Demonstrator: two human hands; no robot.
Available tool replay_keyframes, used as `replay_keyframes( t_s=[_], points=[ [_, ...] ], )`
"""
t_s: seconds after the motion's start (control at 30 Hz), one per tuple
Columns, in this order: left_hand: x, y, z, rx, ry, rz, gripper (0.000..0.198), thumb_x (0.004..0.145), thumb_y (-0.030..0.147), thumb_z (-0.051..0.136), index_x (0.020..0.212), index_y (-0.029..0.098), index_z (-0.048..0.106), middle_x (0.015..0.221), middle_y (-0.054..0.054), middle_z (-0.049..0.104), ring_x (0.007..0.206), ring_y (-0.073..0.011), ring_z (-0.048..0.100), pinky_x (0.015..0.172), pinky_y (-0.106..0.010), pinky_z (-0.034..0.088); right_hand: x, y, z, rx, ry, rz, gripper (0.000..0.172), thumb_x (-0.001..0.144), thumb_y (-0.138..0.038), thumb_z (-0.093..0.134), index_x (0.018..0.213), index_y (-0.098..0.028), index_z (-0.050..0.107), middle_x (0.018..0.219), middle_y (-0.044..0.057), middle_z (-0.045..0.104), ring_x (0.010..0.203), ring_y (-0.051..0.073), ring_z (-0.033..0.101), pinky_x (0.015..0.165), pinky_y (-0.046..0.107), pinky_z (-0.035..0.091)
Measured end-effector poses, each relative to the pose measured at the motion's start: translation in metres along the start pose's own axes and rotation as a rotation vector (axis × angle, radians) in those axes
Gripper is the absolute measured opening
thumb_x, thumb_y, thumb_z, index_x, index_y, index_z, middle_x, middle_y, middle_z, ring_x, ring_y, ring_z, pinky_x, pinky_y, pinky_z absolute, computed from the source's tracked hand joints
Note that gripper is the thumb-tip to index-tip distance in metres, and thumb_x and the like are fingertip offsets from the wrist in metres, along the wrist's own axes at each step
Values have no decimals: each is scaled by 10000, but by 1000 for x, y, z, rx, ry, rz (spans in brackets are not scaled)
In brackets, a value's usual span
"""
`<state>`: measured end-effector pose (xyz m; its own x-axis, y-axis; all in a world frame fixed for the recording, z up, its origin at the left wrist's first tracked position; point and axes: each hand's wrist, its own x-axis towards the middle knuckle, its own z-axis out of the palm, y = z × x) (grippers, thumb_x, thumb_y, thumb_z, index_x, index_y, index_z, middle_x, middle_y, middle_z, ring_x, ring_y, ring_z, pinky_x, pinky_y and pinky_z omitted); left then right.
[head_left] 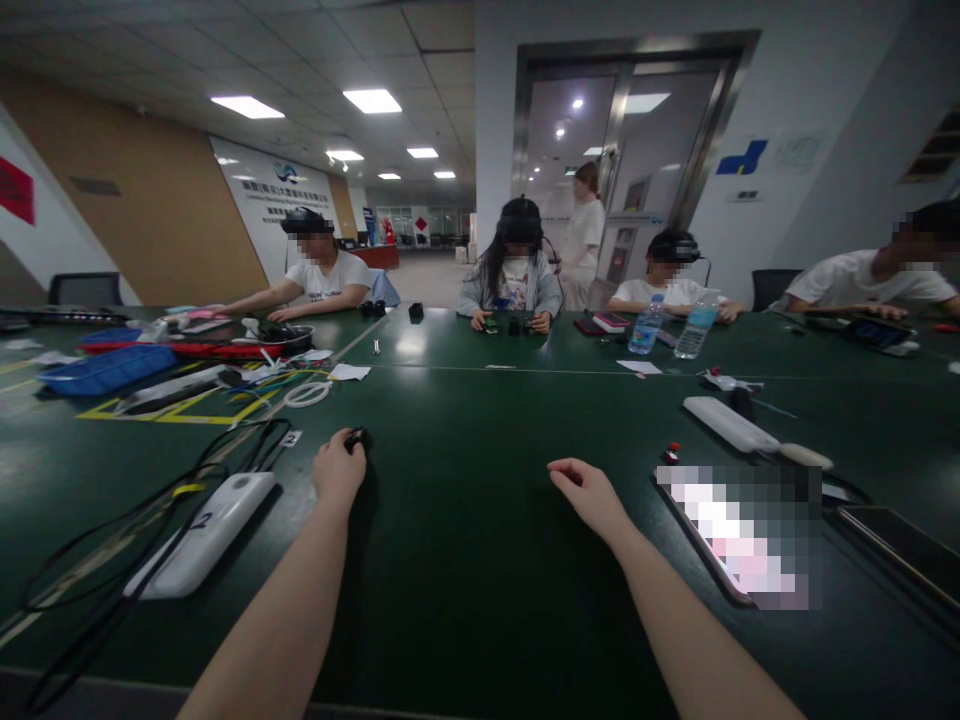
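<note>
Landmark: white box (206, 530), marked "2", flat on the green table (465, 560).

Counts:
- Hands of the wearer: 2.
- White oblong boxes: 2. The landmark one, and a second (729, 424) far right of it and further back.
- Black cable (127, 520): 1 loop, running around and left of the white box.
- Small black part (357, 438): 1, right of the white box and a little beyond it.
- Water bottles: 2, (646, 325) and (697, 323), well beyond the white box and to the right.
- Blue tray (109, 368): 1, beyond the white box, to the left.
- Seated people across the table: 4, each with a headset; 1 person standing behind them.

Hands:
- Left hand (339, 470): just right of the white box, wrist on the table. Fingers curled narrow, their tips closed on the small black part.
- Right hand (592, 495): well right of the white box, lying on the table. Loose fist, fingers folded inward, nothing visible in it. A screen (739, 530) lies flat just to its right, not touched.
</note>
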<state>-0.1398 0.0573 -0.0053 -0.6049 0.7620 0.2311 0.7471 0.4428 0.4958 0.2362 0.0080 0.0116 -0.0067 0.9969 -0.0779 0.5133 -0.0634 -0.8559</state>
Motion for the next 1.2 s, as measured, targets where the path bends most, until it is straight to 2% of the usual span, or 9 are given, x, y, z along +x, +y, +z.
replay_keyframes(
  t_s=[0.37,0.83,1.2],
  points=[
    [7,-4,7,53,30,-11,477,788,326,473,1186,79,560,1152,-201,575,1076,-314,531,899,-407,423,8,12,4,-18,30,-80,247,796,-300,524,995,-206,637,964,33,649,913,177,597,842,343,450],
    [4,-1,2,57,19,-96,512,737,372,517,1166,101,582,1139,-195,572,1061,-321,532,889,-391,423,5,7,2,-24,13,-43,248,802,-296,520,1011,-212,625,987,29,642,936,178,588,863,348,442],
    [4,-1,1,73,-14,-71,472,766,337,465,1169,126,591,1160,-199,563,1069,-337,521,866,-418,423,5,9,1,-5,-5,-27,260,804,-308,523,1028,-216,618,1025,33,631,966,185,580,858,346,445]
  ],
)
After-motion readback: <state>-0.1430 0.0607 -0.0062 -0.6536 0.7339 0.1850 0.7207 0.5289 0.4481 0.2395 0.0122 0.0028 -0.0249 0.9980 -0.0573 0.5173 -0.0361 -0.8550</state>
